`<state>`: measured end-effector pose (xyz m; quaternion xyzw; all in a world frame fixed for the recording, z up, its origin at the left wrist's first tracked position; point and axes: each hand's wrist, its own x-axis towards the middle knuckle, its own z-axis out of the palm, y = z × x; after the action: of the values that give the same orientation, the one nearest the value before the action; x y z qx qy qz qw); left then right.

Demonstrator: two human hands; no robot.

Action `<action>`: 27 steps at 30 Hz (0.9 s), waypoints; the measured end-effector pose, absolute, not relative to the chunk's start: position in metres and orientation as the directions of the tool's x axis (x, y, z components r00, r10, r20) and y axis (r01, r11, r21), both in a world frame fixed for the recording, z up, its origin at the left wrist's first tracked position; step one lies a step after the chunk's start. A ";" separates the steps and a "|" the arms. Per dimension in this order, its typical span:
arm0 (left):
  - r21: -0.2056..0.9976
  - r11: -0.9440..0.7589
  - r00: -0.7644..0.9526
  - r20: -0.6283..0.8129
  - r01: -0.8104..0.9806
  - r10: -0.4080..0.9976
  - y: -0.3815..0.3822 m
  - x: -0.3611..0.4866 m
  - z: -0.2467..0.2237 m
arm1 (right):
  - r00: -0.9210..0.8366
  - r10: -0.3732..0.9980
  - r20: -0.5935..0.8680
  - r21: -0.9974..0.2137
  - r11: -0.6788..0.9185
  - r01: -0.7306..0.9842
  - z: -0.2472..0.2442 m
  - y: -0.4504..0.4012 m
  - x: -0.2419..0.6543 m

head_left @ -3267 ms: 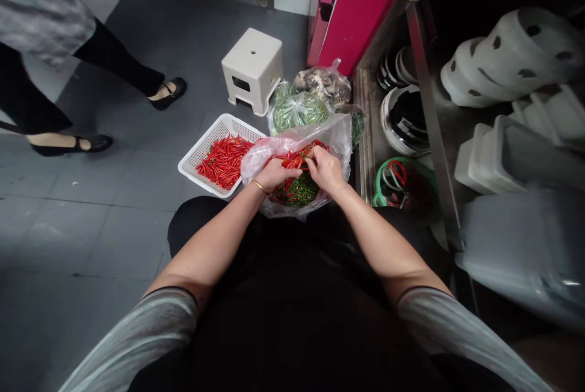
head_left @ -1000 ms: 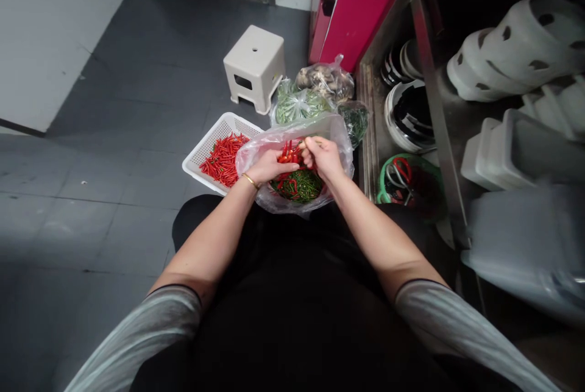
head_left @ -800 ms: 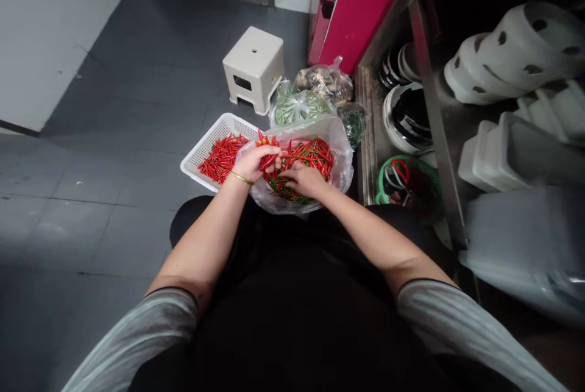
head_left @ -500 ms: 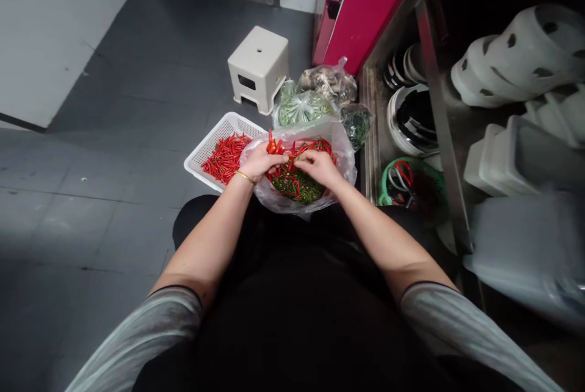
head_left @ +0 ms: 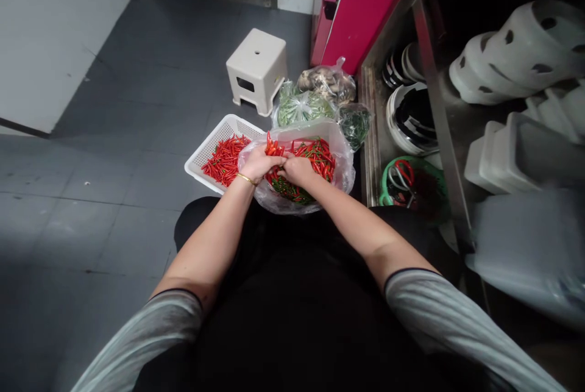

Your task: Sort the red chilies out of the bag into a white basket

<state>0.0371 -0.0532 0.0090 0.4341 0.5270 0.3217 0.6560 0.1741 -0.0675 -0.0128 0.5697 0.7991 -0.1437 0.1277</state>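
Observation:
A clear plastic bag [head_left: 342, 160] lies open in front of me, with red chillies [head_left: 322, 157] and green stems [head_left: 290, 189] inside. Over its left side, my left hand [head_left: 258, 164] is closed round several red chillies [head_left: 273, 147], whose tips stick up from the fist. My right hand [head_left: 297, 171] has its fingers pressed together against the left fingertips, above the stems; what it pinches, if anything, is hidden. Left of the bag, a white perforated basket [head_left: 197, 159] holds a heap of red chillies [head_left: 227, 159].
Beyond the basket stands a white stool [head_left: 257, 66]. Bags of green vegetables [head_left: 304, 110] and of brownish food [head_left: 326, 83] lie behind the chilli bag. To the right, a metal shelf [head_left: 441, 111] carries grey tubs [head_left: 498, 154], with a green basket [head_left: 388, 188] below.
My right hand has moved left, up against my left hand, uncovering more red chillies at the bag's right. My left hand still holds its chillies.

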 end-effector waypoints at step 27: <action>0.884 0.426 0.366 -0.339 -0.190 0.867 -0.057 0.047 -0.003 | -0.234 0.916 -0.325 -0.031 0.237 0.971 0.000 -0.037 0.238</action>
<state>0.0469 -0.0566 -0.0028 0.3934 0.4297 0.3635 0.7269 0.2384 -0.0373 0.0002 0.6071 0.7772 -0.1139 0.1203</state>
